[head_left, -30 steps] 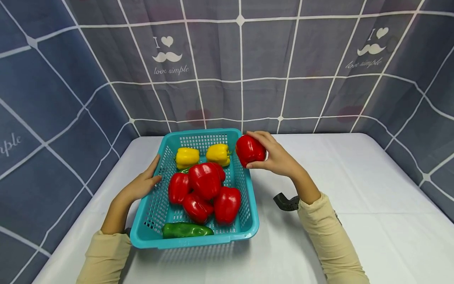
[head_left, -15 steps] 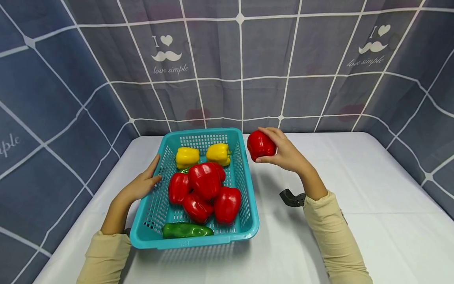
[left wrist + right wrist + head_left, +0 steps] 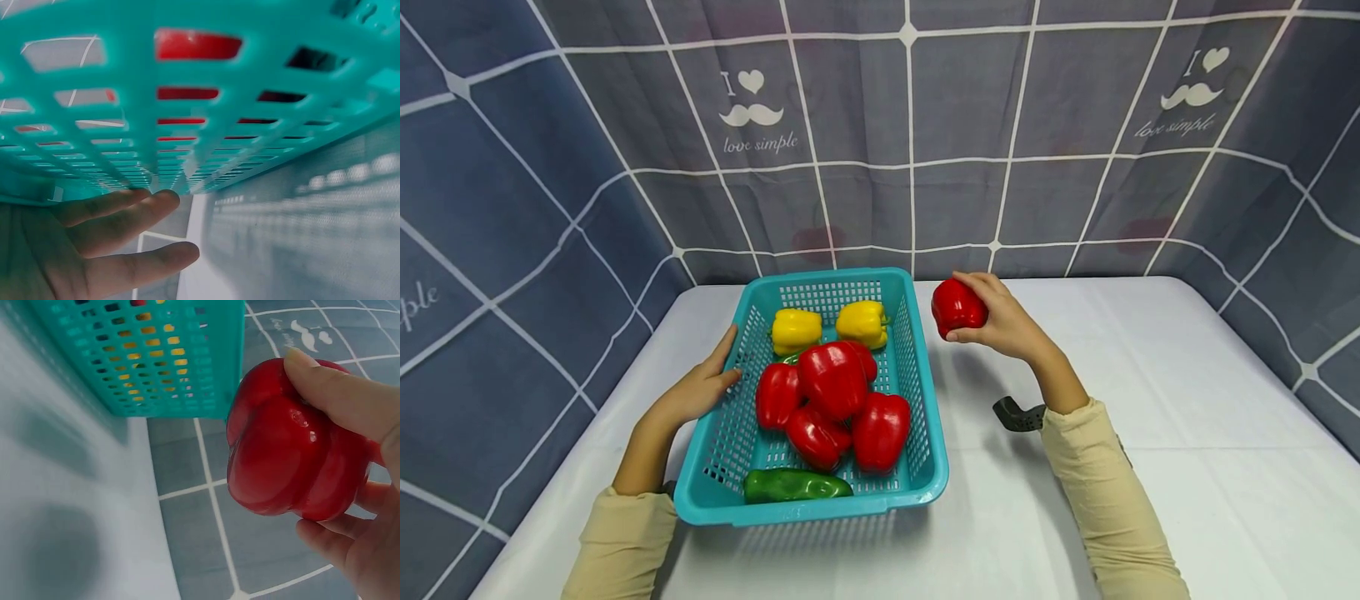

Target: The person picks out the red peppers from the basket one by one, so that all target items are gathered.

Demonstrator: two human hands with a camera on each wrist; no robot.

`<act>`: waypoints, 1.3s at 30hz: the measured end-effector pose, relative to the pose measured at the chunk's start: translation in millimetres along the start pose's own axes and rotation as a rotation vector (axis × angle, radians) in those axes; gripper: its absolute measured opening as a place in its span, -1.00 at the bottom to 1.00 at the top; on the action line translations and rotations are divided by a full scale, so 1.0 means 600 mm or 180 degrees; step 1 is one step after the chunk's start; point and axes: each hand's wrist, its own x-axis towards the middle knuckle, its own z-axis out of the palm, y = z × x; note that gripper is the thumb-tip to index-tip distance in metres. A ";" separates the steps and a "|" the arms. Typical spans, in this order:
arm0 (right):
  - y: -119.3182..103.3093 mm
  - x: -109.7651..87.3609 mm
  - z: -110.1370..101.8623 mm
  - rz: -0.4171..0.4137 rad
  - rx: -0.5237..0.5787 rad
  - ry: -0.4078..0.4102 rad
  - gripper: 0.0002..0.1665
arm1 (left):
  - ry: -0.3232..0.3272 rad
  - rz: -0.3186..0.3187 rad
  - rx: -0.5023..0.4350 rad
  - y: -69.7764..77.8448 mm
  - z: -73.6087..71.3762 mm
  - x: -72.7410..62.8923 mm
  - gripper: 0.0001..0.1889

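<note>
- Right grip (image 3: 1003,323): thumb and fingers parted, pinching 1 glossy red blocky bell pepper (image 3: 957,307), raised right of the rectangular teal perforated plastic basket (image 3: 805,515).
- Left grip (image 3: 696,390): fingers straight and spread, touching the basket's left side.
- In the basket: 1 long green pepper (image 3: 796,486) at its near end.

The person wears a left sleeve of light beige, soft cloth (image 3: 617,550) and a matching right sleeve (image 3: 1108,500), both with many fine wrinkles. The left cuff, broad and folded back (image 3: 636,510), looks wider than the right one. At the right cuff's edge sits a curved black piece with small holes (image 3: 1017,415). A small dark part (image 3: 670,487) shows beside the left cuff, mostly hidden. The left hand (image 3: 702,387) and right hand (image 3: 1002,321) are bare.
</note>
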 end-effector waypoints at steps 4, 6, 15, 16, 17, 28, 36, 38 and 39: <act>0.010 0.004 0.004 0.0064 -0.0027 -0.0019 0.01 | -0.0007 -0.0001 -0.0010 0.000 0.000 0.000 -0.26; 0.014 0.006 0.006 0.0109 -0.0046 -0.0041 0.01 | -0.0007 -0.0003 0.0000 0.001 0.000 0.000 -0.26; 0.033 0.011 0.020 0.0190 -0.0128 -0.0135 0.01 | 0.0016 -0.0012 0.0041 0.001 0.000 0.000 -0.26; 0.035 0.011 0.022 0.0196 -0.0136 -0.0147 0.01 | 0.0017 -0.0007 0.0045 0.002 0.000 0.000 -0.26; 0.037 0.012 0.024 0.0199 -0.0148 -0.0158 0.01 | 0.0018 0.0000 0.0043 0.002 0.000 0.000 -0.27; 0.057 0.013 0.046 0.0279 -0.0255 -0.0304 0.00 | -0.0005 -0.0013 -0.0018 -0.001 -0.001 0.000 -0.27; 0.069 0.012 0.055 0.0255 -0.0377 -0.0363 0.00 | 0.0012 -0.0003 -0.0006 -0.003 -0.001 0.001 -0.27; 0.072 0.012 0.057 0.0264 -0.0420 -0.0386 0.01 | 0.0021 -0.0003 -0.0003 -0.002 -0.001 0.001 -0.27; 0.073 0.012 0.058 0.0270 -0.0434 -0.0396 0.01 | 0.0024 -0.0001 -0.0003 -0.003 -0.001 0.001 -0.27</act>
